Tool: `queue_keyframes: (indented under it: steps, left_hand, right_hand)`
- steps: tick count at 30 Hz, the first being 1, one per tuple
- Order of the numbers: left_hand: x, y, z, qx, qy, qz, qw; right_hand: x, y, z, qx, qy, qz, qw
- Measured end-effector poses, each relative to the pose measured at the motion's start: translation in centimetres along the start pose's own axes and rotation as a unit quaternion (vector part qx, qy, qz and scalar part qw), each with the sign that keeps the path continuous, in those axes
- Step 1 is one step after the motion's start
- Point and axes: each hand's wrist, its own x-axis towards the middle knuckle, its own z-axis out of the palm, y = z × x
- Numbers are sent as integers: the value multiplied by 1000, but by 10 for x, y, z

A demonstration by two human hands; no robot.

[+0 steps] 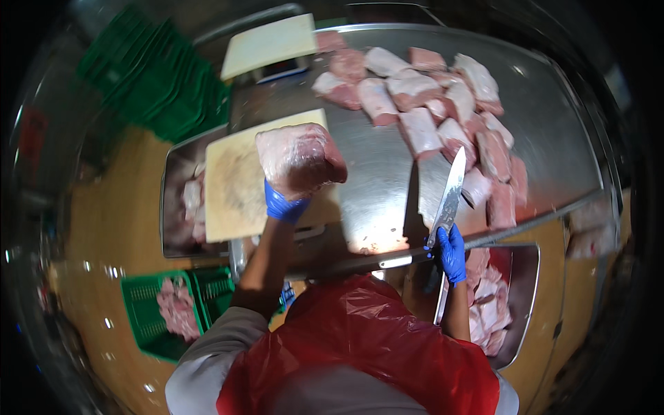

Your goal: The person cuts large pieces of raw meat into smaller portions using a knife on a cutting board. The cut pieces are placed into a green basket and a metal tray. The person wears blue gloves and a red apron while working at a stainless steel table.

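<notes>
A large pale pink slab of raw meat (299, 153) is held up in my left hand (283, 206), which wears a blue glove. The slab hides most of the fingers. Behind and below it lies a cream cutting board (232, 173), stained dark in the middle. My right hand (453, 257), also gloved in blue, is closed around the handle of a knife (452, 190). Its long blade points away from me, over the steel table (377, 176), close to the pile of meat pieces (418, 131).
Stacked green crates (155, 76) stand at the far left, beside a scale with a cream board (270, 45) on top. Steel bins of meat sit left (166, 207) and right (529, 297) of the table. A green crate (142, 318) with meat is at lower left.
</notes>
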Motion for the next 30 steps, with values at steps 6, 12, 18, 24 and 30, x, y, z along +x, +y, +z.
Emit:
queue_keyframes:
  steps: [6, 12, 18, 24, 30]
  left_hand:
    - [-134, -25, -135, -341, 145, -436, 820]
    - [-182, -76, -215, -157, 251, -343, 891]
    - [-77, -77, -130, 73, 158, -110, 979]
    - [-28, -54, -97, 152, -7, 86, 985]
    - [-74, -90, -147, 49, -123, 123, 984]
  right_hand:
    - [14, -4, 52, -53, -89, 11, 995]
    - [40, -26, 102, -58, -130, -14, 990]
    - [49, -72, 174, -80, -151, -75, 982]
    - [37, -74, 190, -72, -181, -82, 977]
    - [8, -39, 141, -102, -116, -49, 987]
